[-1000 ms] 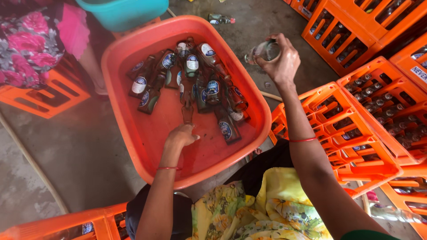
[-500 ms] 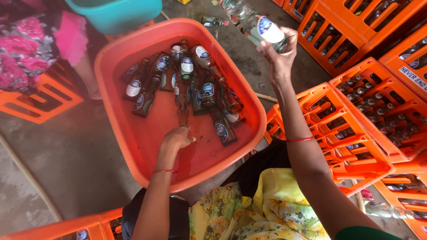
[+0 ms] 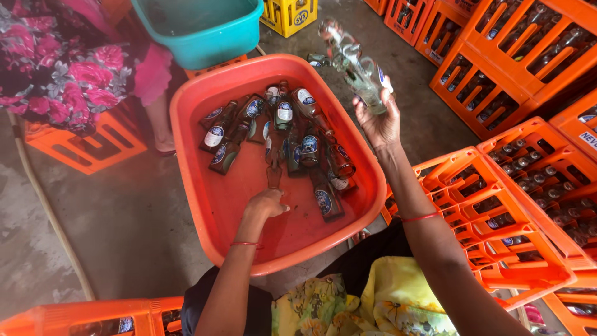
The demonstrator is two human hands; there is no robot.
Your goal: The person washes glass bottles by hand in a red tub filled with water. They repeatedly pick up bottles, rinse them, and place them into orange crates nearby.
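My right hand (image 3: 380,121) holds a clear glass bottle (image 3: 356,67) up in the air, its neck tilted away to the upper left, above the right rim of a large orange tub (image 3: 205,205). My left hand (image 3: 266,204) reaches down into the tub's water and grips the neck of a brown bottle (image 3: 273,163) that lies among several other labelled brown bottles (image 3: 311,149). Red thread bands circle both wrists.
A teal basin (image 3: 199,31) stands on an orange crate beyond the tub. A person in a pink flowered dress (image 3: 56,62) sits at the far left. Orange crates with bottles (image 3: 497,205) crowd the right side; a yellow crate (image 3: 289,14) sits behind. A hose (image 3: 43,199) runs along the wet floor.
My right hand has lifted the clear bottle and turned it from pointing down to neck tilted up and away. My left hand stays in the tub on the brown bottle.
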